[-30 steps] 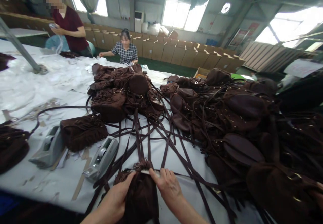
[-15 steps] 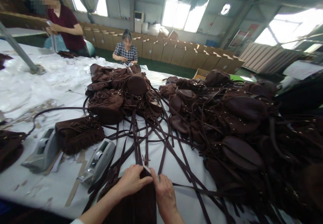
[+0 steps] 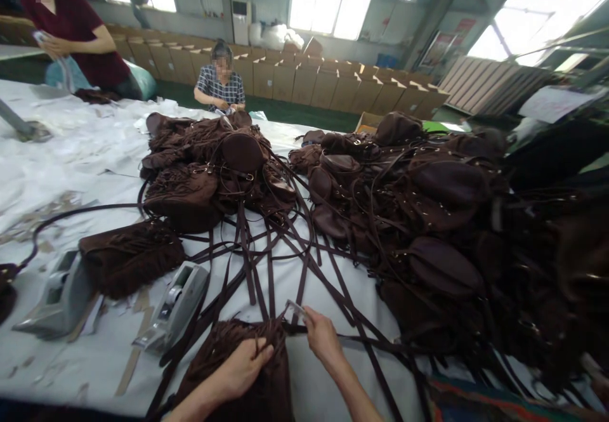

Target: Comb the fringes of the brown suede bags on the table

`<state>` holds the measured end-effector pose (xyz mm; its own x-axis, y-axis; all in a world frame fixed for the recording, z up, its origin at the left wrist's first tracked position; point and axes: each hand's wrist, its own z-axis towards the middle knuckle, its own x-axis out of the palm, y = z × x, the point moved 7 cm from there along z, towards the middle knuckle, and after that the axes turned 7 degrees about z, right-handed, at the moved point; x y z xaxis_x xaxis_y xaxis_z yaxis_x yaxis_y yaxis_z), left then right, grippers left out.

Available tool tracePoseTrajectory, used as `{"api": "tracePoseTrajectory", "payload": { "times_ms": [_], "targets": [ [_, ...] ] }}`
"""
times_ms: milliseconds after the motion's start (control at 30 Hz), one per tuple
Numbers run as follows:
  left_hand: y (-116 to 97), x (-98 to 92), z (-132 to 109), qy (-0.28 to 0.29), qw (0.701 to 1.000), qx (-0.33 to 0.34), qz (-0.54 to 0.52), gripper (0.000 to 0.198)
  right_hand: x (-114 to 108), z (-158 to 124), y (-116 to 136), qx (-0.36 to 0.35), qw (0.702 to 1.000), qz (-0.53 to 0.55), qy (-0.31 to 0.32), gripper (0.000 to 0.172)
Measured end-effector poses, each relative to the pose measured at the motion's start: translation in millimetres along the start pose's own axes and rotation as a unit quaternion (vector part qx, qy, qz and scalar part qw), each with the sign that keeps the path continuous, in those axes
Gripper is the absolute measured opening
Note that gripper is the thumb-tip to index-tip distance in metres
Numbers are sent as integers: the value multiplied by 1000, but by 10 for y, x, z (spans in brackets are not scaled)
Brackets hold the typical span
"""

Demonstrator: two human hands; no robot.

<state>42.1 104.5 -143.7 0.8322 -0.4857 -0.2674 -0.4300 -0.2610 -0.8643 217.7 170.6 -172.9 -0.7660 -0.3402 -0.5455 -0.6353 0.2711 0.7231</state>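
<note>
A dark brown fringed bag [image 3: 214,352] lies at the table's front edge below me. My left hand [image 3: 247,365] is closed on its upper part, the fingers pinching strands of fringe. Just right of the bag's top corner, my right hand [image 3: 324,336] is closed around a small silvery metal tool [image 3: 297,309]. The tool's narrow tip points left, close to the top of the bag; its exact kind is too small to make out. Long brown straps [image 3: 271,270] run over the white table beyond both hands.
Two grey tape dispensers [image 3: 174,304] stand at left, with another fringed bag [image 3: 130,257] behind them. Piles of brown bags [image 3: 183,190] and more bags [image 3: 440,263] cover the middle and right. Across the table are two people [image 3: 221,82] and rows of cardboard boxes [image 3: 304,85].
My hands were together at the bag's top edge. The left has drawn back towards me, and the right has moved to the right with the tool. The view has shifted slightly right.
</note>
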Motion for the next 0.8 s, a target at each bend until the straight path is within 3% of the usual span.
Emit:
{"api": "tracePoseTrajectory", "payload": {
  "times_ms": [67, 100, 167, 200, 233, 300, 333, 400, 467, 533, 600, 700, 733, 800],
  "targets": [
    [92, -16, 31, -13, 1000, -19, -4, 46, -9, -70, 45, 15, 990, 126, 53, 48],
    [121, -16, 54, -18, 999, -26, -3, 46, -72, -121, 97, 12, 980, 193, 43, 58],
    [132, -11, 94, -31, 999, -36, 13, 44, -266, -251, 222, -14, 948, 316, -30, 72],
    [109, -12, 106, -40, 998, -37, 26, 42, -365, -332, 296, -46, 940, 329, -77, 72],
    [66, -15, 110, -48, 997, -35, 41, 39, -426, -417, 397, -95, 946, 291, -107, 65],
    [-67, -17, 91, -56, 996, -16, 68, 32, -360, -569, 609, -214, 966, 107, -98, 48],
    [-146, -14, 68, -54, 995, 0, 79, 29, -248, -620, 659, -260, 962, -12, -78, 46],
    [-283, -9, -1, -48, 994, 26, 98, 26, -18, -632, 583, -296, 928, -222, -49, 55],
    [-355, -4, -90, -43, 992, 34, 116, 27, 62, -536, 367, -255, 900, -348, -65, 65],
    [-369, 5, -195, -44, 990, 28, 134, 33, 33, -428, 166, -206, 896, -385, -86, 67],
    [-356, 41, -312, -35, 988, 26, 151, 39, -97, -354, 33, -159, 922, -331, -122, 58],
    [-296, 124, -484, -6, 983, 31, 179, 31, -362, -285, -21, -116, 959, -194, -169, 28],
    [-258, 139, -524, 0, 982, 31, 187, 29, -453, -254, 3, -110, 964, -162, -178, 23],
    [-153, 104, -556, -12, 979, 25, 199, 33, -624, -157, 119, -112, 968, -129, -186, 31]
  ]
}}
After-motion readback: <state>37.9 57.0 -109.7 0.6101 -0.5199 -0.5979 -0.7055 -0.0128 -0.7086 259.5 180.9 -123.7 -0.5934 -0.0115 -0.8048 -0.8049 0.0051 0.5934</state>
